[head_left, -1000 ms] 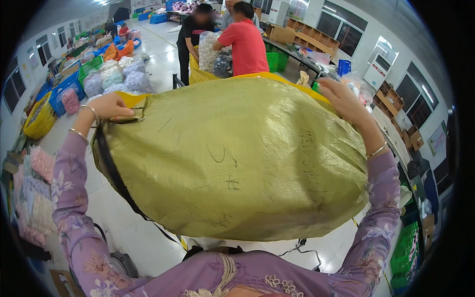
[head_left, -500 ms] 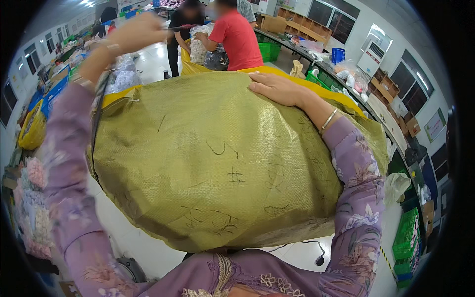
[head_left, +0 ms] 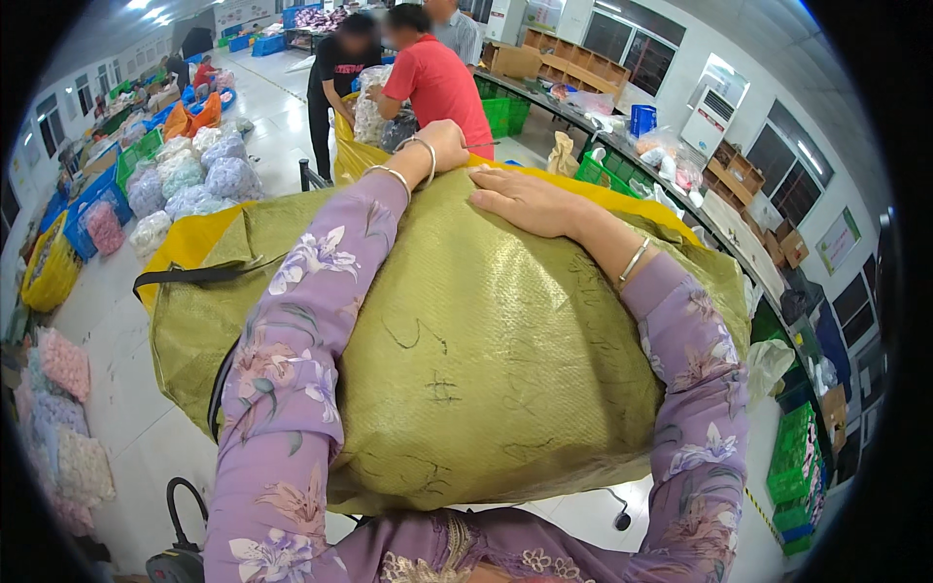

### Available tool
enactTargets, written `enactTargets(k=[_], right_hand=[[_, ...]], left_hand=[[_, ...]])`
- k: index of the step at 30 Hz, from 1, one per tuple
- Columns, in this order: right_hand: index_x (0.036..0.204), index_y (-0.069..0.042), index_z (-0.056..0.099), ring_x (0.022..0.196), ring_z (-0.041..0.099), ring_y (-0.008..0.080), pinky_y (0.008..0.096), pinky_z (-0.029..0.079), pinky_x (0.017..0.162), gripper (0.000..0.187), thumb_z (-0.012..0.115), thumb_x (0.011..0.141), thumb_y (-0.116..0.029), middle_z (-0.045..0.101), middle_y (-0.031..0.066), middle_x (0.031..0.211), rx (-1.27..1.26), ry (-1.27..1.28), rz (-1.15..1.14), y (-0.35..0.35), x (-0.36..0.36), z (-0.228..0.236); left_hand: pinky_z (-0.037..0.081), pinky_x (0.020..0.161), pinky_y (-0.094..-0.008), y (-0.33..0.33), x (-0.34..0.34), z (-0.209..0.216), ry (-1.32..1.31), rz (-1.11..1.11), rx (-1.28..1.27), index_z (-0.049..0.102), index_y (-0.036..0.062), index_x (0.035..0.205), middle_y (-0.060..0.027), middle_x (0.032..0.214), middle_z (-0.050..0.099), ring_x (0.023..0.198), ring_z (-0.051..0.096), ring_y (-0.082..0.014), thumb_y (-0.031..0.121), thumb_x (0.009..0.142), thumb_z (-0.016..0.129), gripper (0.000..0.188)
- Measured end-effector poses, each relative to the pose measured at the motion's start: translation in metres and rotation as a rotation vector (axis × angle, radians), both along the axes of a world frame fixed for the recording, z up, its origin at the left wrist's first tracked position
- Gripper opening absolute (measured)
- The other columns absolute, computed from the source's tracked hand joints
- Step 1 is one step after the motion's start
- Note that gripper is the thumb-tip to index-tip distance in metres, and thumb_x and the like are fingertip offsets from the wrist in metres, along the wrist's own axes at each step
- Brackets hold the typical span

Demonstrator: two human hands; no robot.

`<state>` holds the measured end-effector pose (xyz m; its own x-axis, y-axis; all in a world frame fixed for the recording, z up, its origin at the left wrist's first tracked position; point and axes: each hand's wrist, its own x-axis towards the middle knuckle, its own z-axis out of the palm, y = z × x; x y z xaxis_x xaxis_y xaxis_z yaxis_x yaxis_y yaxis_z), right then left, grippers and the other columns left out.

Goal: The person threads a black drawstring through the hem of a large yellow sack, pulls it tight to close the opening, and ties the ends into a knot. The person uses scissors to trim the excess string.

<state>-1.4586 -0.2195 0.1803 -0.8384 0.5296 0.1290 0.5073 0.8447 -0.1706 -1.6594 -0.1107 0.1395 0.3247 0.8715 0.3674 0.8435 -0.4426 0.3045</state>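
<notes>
A large, full olive-yellow woven sack (head_left: pixel 486 321) with dark hand-drawn marks lies in front of me, up against my body. My left hand (head_left: pixel 442 146) is closed above its far edge, beside my right fingertips. A thin dark needle-like tool (head_left: pixel 481 146) sticks out of it to the right; most of that tool is hidden in the fist. My right hand (head_left: pixel 530 201) lies flat on the sack's upper edge, fingers stretched and thumb apart. A black strap (head_left: pixel 199 276) crosses the sack's left corner. Bright yellow material (head_left: pixel 603 199) shows along the far edge.
Two people stand beyond the sack, one in a red shirt (head_left: pixel 442 87), handling a filled bag (head_left: pixel 371 107); another stands behind. Filled clear bags (head_left: pixel 185 180) are heaped at left, near a yellow basket (head_left: pixel 58 267). Green crates (head_left: pixel 797 466) and a long table (head_left: pixel 719 209) line the right.
My left hand has come down from high at the left to the sack's far edge beside my right hand. The sack's left corner now spreads out flatter. My right hand stays on the edge.
</notes>
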Motion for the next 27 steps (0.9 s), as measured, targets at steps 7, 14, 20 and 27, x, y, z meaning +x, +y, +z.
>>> enactTargets(k=[7,14,20,27], right_hand=[[0.125,-0.003,0.053,0.110,0.056,0.0311,0.0387,0.039,0.096,0.063,0.025,0.096,-0.052,0.057,0.0208,0.123,-0.409,-0.266,-0.212,0.038,-0.032,0.021],[0.087,0.000,0.066,0.080,0.063,0.0343,0.0417,0.049,0.071,0.022,0.057,0.076,-0.017,0.065,0.0216,0.082,-0.009,0.140,-0.183,0.057,-0.027,-0.005],[0.085,-0.007,0.067,0.080,0.062,0.0295,0.0409,0.046,0.071,0.014,0.057,0.077,-0.014,0.065,0.0127,0.083,0.514,0.003,-0.299,0.076,-0.019,-0.005],[0.080,-0.009,0.064,0.077,0.064,0.0294,0.0430,0.048,0.066,0.011,0.056,0.081,-0.017,0.064,0.0118,0.078,0.610,-0.057,-0.323,0.101,-0.012,-0.017]], left_hand=[[0.052,0.075,-0.0397,0.008,0.007,-0.007,-0.086,-0.019,0.103,0.071,0.0037,0.078,-0.0207,0.079,0.066,0.078,0.066,-0.0323,0.020,0.073,0.059,0.021],[0.052,0.070,-0.0386,0.019,0.003,-0.004,-0.017,0.035,0.063,0.071,0.0033,0.072,-0.0220,0.074,0.064,0.070,0.065,-0.0326,0.021,0.070,0.062,0.020],[0.052,0.070,-0.0389,0.010,0.007,0.001,-0.027,0.061,0.011,0.071,0.0039,0.072,-0.0225,0.074,0.064,0.069,0.065,-0.0330,0.019,0.068,0.060,0.020],[0.052,0.075,-0.0386,0.027,0.010,-0.011,-0.101,0.165,0.012,0.072,0.0046,0.075,-0.0223,0.077,0.065,0.075,0.066,-0.0331,0.019,0.068,0.059,0.021]])
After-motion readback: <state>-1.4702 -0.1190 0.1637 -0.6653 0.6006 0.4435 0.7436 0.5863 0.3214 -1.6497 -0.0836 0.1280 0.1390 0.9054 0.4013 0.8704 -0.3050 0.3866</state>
